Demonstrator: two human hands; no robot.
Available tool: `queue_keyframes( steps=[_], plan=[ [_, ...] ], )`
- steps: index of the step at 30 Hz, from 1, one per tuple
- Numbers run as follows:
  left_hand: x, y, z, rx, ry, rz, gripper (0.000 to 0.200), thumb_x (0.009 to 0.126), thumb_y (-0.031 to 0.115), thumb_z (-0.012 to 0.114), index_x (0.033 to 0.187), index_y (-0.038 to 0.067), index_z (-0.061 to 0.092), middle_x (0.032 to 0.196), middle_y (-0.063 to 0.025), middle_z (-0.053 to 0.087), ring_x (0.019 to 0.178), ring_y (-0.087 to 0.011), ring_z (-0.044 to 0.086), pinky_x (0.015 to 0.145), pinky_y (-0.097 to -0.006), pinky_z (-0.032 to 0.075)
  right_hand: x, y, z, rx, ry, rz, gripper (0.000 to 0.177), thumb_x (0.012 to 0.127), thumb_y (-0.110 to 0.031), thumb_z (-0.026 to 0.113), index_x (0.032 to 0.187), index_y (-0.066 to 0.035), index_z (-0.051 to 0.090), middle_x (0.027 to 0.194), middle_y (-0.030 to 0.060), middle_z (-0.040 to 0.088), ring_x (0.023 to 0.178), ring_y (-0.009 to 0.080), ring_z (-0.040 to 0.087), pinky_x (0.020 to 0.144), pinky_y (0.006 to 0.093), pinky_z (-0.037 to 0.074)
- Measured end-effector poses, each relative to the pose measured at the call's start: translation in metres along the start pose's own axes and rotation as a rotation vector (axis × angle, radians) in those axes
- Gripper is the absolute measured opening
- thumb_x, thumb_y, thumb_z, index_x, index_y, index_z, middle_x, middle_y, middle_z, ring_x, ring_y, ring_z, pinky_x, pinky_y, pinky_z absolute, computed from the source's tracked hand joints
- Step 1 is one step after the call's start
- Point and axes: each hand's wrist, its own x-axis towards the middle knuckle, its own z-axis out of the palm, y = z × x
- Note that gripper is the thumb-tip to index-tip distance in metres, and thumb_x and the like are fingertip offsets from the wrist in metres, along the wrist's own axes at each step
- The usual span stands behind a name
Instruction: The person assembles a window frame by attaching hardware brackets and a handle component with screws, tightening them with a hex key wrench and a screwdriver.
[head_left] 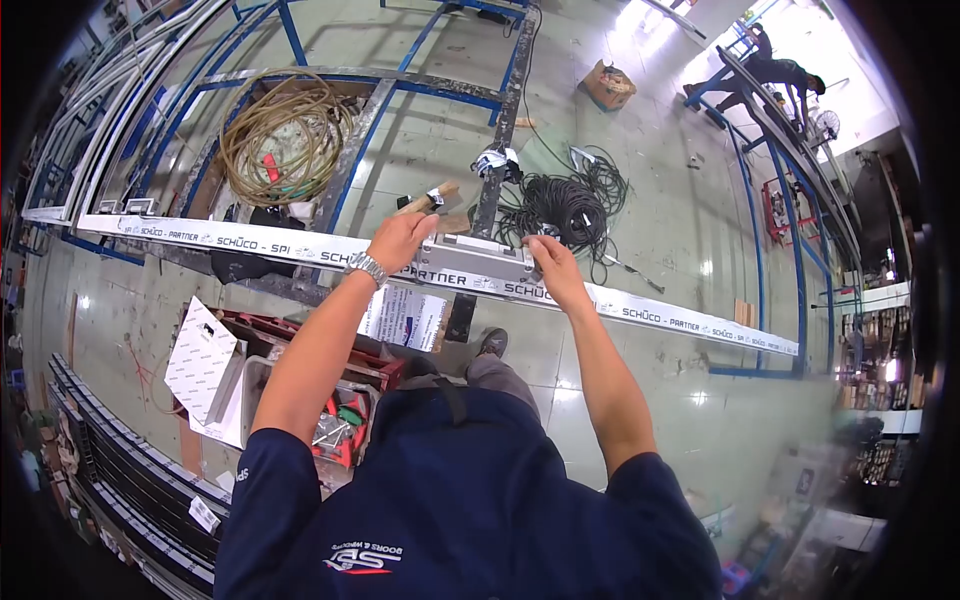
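A long aluminium profile (pixel 660 316) wrapped in white printed film lies crosswise in front of me. On its middle sits a short grey metal block (pixel 475 261), roughly box-shaped. My left hand (pixel 402 243), below a wristwatch, is closed at the block's left end. At the right end, my right hand (pixel 556 270) pinches the block's edge between thumb and fingers. What the fingertips press on underneath is hidden. A wooden-handled tool (pixel 432 197) rests just beyond my left hand.
Blue steel frames (pixel 400 85) support the work. Behind the profile lie a coiled hose (pixel 285 140) and black cables (pixel 560 205). A cardboard box (pixel 607 86) stands farther off. A red toolbox (pixel 350 430) is at my left side. Another person (pixel 775 75) bends over at upper right.
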Motion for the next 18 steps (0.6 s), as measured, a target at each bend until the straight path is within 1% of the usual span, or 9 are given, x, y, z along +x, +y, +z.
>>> queue_keyframes(
  steps=[2,4,5,6,7,8,10,14,18],
  plan=[
    [0.002,0.006,0.002,-0.021,0.039,-0.045,0.047,0.106,0.044,0.054,0.093,0.002,0.072,0.082,-0.0205,0.069,0.079,-0.0386,0.067,0.073,-0.0445,0.051,0.006,0.014,0.005,0.006,0.024,-0.13,0.042,0.109,-0.035,0.052,0.122,0.001,0.07,0.123,0.0104,0.071,0.115,0.0187,0.063,0.099,0.0324,0.048],
    [-0.001,-0.003,0.011,-0.258,0.063,0.04,0.037,0.101,0.039,0.063,0.105,0.004,0.074,0.097,-0.0151,0.072,0.091,-0.03,0.069,0.082,-0.0394,0.052,-0.004,0.007,0.015,-0.087,0.074,-0.325,0.04,0.107,-0.034,0.055,0.121,0.0,0.07,0.131,0.012,0.067,0.12,0.0225,0.062,0.101,0.0348,0.047],
    [-0.005,-0.002,0.014,-0.284,0.052,0.108,0.034,0.098,0.037,0.067,0.109,0.005,0.073,0.104,-0.0149,0.072,0.095,-0.0282,0.068,0.085,-0.0385,0.052,-0.014,-0.002,0.015,-0.215,0.059,-0.398,0.04,0.098,-0.035,0.069,0.121,-0.002,0.07,0.139,0.0139,0.062,0.126,0.0276,0.059,0.103,0.0375,0.047],
    [-0.01,0.002,0.014,-0.308,0.038,0.178,0.034,0.095,0.034,0.071,0.113,0.005,0.073,0.112,-0.0147,0.072,0.099,-0.0263,0.068,0.088,-0.0375,0.052,-0.016,-0.01,0.017,-0.329,0.078,-0.491,0.043,0.094,-0.035,0.072,0.122,-0.002,0.07,0.138,0.0146,0.063,0.126,0.0288,0.06,0.103,0.0384,0.047],
    [-0.016,0.003,0.012,-0.089,0.061,0.363,0.047,0.085,0.033,0.083,0.121,0.006,0.07,0.125,-0.0151,0.068,0.11,-0.0281,0.066,0.096,-0.0395,0.051,-0.018,-0.014,0.02,-0.443,0.096,-0.581,0.046,0.091,-0.036,0.076,0.122,-0.003,0.07,0.136,0.0153,0.064,0.126,0.03,0.06,0.103,0.0393,0.048],
    [-0.02,0.006,0.011,-0.013,0.074,0.385,0.05,0.083,0.034,0.084,0.122,0.006,0.069,0.124,-0.0151,0.068,0.111,-0.0289,0.066,0.097,-0.0397,0.051,-0.02,-0.015,0.021,-0.559,0.113,-0.668,0.049,0.087,-0.037,0.079,0.122,-0.004,0.069,0.134,0.016,0.065,0.125,0.0312,0.06,0.103,0.0402,0.048],
    [-0.02,0.009,0.008,0.139,0.104,0.431,0.056,0.08,0.037,0.087,0.123,0.006,0.068,0.123,-0.0151,0.069,0.114,-0.0306,0.066,0.098,-0.0403,0.051,-0.012,-0.008,0.023,-0.536,0.06,-0.547,0.057,0.083,-0.039,0.083,0.124,-0.004,0.068,0.131,0.0168,0.067,0.122,0.0331,0.062,0.101,0.0414,0.049],
    [-0.006,0.01,0.01,-0.116,-0.045,0.166,0.055,0.08,0.039,0.087,0.12,0.005,0.068,0.118,-0.0159,0.071,0.109,-0.0307,0.068,0.095,-0.0402,0.052,0.006,-0.024,0.014,-0.392,-0.145,-0.107,0.068,0.076,-0.044,0.088,0.126,-0.003,0.066,0.121,0.0182,0.071,0.113,0.0361,0.068,0.096,0.0428,0.052],
    [0.007,0.011,0.009,-0.08,-0.129,0.076,0.06,0.079,0.044,0.087,0.12,0.005,0.068,0.11,-0.0165,0.074,0.101,-0.0297,0.071,0.089,-0.0396,0.055,0.018,-0.021,0.013,-0.414,-0.203,-0.124,0.073,0.073,-0.046,0.09,0.127,-0.002,0.066,0.116,0.0223,0.073,0.109,0.0356,0.07,0.095,0.0417,0.053]
  ],
)
